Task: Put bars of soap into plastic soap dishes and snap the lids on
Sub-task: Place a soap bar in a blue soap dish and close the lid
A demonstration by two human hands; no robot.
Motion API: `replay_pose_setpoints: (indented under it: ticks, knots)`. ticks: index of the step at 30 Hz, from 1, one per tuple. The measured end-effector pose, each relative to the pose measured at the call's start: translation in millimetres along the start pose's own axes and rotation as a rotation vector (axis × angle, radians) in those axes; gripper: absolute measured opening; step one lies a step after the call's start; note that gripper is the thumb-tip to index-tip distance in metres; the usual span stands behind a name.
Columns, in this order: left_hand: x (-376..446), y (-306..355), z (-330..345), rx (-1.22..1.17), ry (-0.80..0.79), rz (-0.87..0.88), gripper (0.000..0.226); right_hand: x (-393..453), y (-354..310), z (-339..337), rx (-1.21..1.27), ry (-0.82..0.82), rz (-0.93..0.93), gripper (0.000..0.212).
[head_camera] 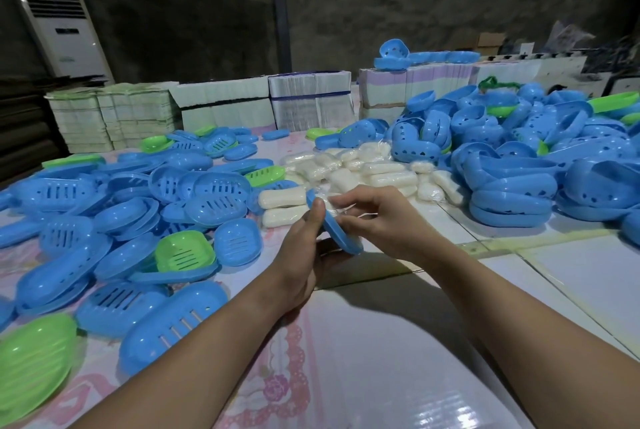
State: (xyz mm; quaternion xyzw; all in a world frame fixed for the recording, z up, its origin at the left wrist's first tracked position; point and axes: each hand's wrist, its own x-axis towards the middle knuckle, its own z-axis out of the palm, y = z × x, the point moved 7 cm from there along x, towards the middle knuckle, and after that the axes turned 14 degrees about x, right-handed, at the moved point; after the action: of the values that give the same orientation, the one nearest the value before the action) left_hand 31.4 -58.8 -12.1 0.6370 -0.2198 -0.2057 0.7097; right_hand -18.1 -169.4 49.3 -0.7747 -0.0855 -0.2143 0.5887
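Note:
My left hand [304, 252] grips a blue soap dish [337, 229], tilted on edge above the table's middle. My right hand [377, 217] pinches a plastic-wrapped white soap bar [329, 202] and holds it against the dish's open side; the fingers hide most of the bar. Behind the hands lies a heap of wrapped white soap bars [363, 172]. Slotted blue and green dish parts [138, 221] cover the table on the left. A big pile of blue perforated parts [536, 158] fills the right.
Stacks of flat white cartons [259, 103] line the back of the table, some with blue dishes on top. A white floor-standing air conditioner [65, 34] stands at the back left. The table top [346, 359] in front of me is a flowered cloth and white board.

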Motion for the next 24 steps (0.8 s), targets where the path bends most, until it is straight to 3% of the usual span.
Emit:
replay_pose_setpoints:
  ticks: [6,9,12,17,20,24]
  knots:
    - [3.0,-4.0,-5.5,-0.186,0.025,-0.059,0.061,-0.3,0.4,-1.4,-0.017,-0.051,-0.027,0.019]
    - [5.7,-5.6,-7.7,-0.222,0.045,-0.109,0.065,4.8,-4.4,-42.1,-0.303,0.309,-0.103,0.025]
    - [4.7,-11.0,-7.5,-0.160,0.026,-0.202,0.067,2.0,-5.0,-93.5,-0.690,0.632,0.013,0.050]
    - [2.5,-10.2,-6.5,-0.144,0.006,-0.203,0.069,-7.6,18.7,-137.9,-0.699,0.752,0.277,0.074]
    - [2.7,-10.0,-7.2,-0.132,0.003,-0.186,0.070,-9.0,30.8,-141.9,-0.719,0.744,0.336,0.057]
    - [6.1,-10.2,-9.7,-0.145,-0.002,-0.142,0.068,-6.9,32.6,-139.2,-0.762,0.740,0.264,0.034]
